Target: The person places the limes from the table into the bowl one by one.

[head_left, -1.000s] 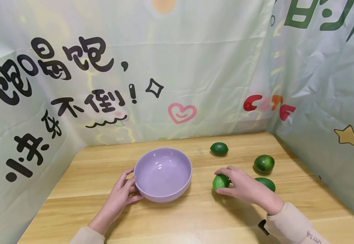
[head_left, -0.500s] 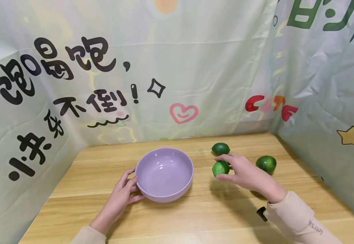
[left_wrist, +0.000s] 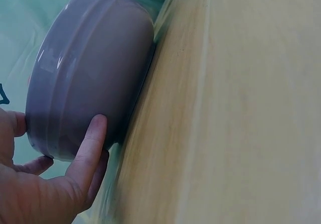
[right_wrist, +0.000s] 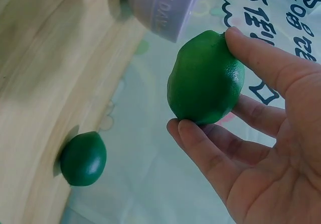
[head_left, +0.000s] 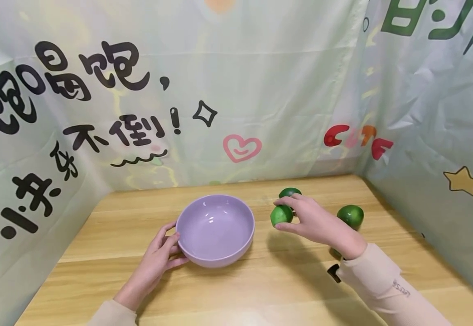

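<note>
A purple bowl (head_left: 216, 259) stands upright on the wooden table. My left hand (head_left: 159, 253) holds its left side, the thumb at the rim and the other fingers against the outer wall, as the left wrist view also shows on the bowl (left_wrist: 95, 68). Above the table, right of the bowl, my right hand (head_left: 314, 224) grips a green lime (head_left: 281, 216) between thumb and fingertips. The right wrist view shows this lime (right_wrist: 205, 78) held at its two ends. Just behind it lies another lime (head_left: 290, 192), partly covered by the hand.
On the table's right side sits a lime (head_left: 350, 216); one more lime (head_left: 335, 253) is mostly hidden under my right wrist. Printed cloth (head_left: 285, 90) walls the table at the back and both sides. Wooden surface (head_left: 236, 294) extends in front of the bowl.
My right hand has lifted the lime off the table and carried it up and leftward, toward the bowl. My left hand stays at the bowl, which has not visibly moved on the table.
</note>
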`<act>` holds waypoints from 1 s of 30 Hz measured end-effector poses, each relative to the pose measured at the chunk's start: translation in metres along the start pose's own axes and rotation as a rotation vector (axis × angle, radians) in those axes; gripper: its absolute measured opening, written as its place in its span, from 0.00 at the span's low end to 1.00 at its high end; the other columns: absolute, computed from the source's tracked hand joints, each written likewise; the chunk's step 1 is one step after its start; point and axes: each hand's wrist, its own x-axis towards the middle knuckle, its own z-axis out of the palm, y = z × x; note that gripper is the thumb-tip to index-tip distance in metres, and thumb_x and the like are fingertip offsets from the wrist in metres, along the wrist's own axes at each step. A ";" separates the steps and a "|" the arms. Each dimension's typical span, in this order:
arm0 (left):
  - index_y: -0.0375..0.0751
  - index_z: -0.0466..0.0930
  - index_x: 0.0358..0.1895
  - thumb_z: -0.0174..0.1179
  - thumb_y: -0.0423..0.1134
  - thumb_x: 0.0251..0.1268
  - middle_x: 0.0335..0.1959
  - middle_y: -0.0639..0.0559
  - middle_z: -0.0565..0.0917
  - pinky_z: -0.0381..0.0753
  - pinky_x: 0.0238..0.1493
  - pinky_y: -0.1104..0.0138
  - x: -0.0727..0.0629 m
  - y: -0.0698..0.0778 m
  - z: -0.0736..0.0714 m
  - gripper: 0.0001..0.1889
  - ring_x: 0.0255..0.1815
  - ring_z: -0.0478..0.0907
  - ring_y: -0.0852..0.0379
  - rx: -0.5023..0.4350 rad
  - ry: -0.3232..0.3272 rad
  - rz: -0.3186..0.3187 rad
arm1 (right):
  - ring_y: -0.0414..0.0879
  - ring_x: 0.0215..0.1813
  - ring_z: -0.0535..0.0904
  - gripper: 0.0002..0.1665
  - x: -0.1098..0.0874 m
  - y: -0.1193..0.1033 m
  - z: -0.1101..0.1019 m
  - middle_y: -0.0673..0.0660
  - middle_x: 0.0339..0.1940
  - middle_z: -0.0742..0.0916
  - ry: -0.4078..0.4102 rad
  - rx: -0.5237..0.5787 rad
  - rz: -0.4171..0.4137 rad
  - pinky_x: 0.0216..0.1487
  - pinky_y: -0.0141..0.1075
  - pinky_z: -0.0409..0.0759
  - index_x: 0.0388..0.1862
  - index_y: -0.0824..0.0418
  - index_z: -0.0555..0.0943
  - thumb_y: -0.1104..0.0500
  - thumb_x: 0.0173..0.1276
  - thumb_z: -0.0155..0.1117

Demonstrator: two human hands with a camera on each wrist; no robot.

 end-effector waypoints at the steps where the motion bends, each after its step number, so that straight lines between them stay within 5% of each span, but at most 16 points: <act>1: 0.54 0.58 0.84 0.48 0.45 0.90 0.66 0.32 0.70 0.94 0.55 0.56 0.000 0.001 -0.001 0.26 0.57 0.87 0.45 0.005 -0.001 -0.001 | 0.51 0.53 0.85 0.33 0.003 -0.001 0.000 0.62 0.60 0.87 0.002 0.000 -0.004 0.54 0.46 0.88 0.68 0.64 0.81 0.49 0.71 0.78; 30: 0.54 0.57 0.84 0.49 0.46 0.90 0.67 0.34 0.71 0.94 0.56 0.55 0.002 -0.001 -0.001 0.27 0.56 0.87 0.48 -0.008 -0.009 -0.015 | 0.55 0.64 0.84 0.35 0.042 -0.039 0.016 0.61 0.64 0.88 -0.029 0.036 -0.054 0.64 0.50 0.87 0.70 0.63 0.82 0.49 0.70 0.80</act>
